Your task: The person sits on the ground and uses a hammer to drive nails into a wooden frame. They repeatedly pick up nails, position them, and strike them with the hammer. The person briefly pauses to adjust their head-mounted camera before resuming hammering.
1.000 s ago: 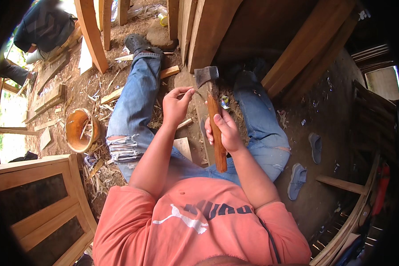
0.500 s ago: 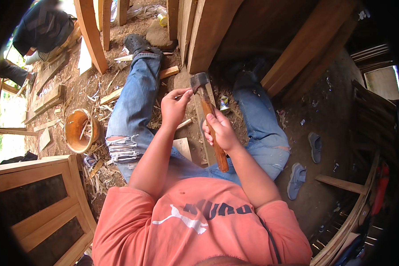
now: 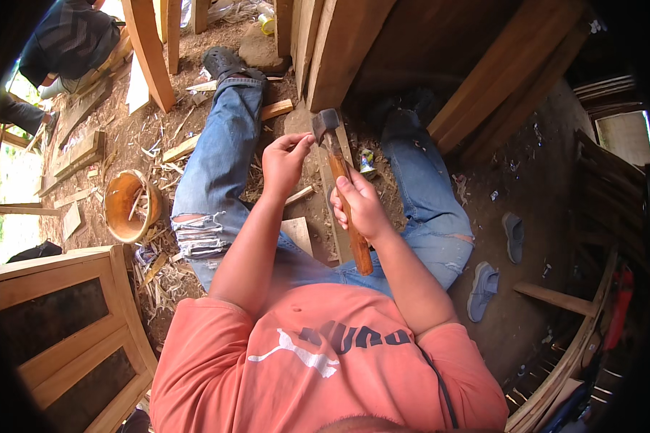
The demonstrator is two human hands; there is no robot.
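Note:
My right hand (image 3: 359, 206) is wrapped round the wooden handle of a hammer (image 3: 337, 164). Its dark metal head points away from me and the handle end comes back toward my shirt. Just left of the head, my left hand (image 3: 283, 164) is raised with thumb and forefinger pinched together, close to the metal. Whatever is in that pinch, if anything, is too small to make out. Below the hammer a narrow wooden board (image 3: 326, 180) lies between my legs, partly hidden by it. A small pale wood offcut (image 3: 297, 234) lies nearer to me.
An orange-brown bucket (image 3: 132, 207) with wood scraps stands left of my knee. Lower left is a panelled wooden frame (image 3: 72, 325). Upright timbers (image 3: 343, 50) rise ahead. Shavings litter the ground. Grey shoes (image 3: 482, 292) lie at right; another person (image 3: 72, 40) sits at far left.
The hammer head has shifted slightly up and away from me, still in my right hand. My left hand stays pinched beside it, almost unmoved.

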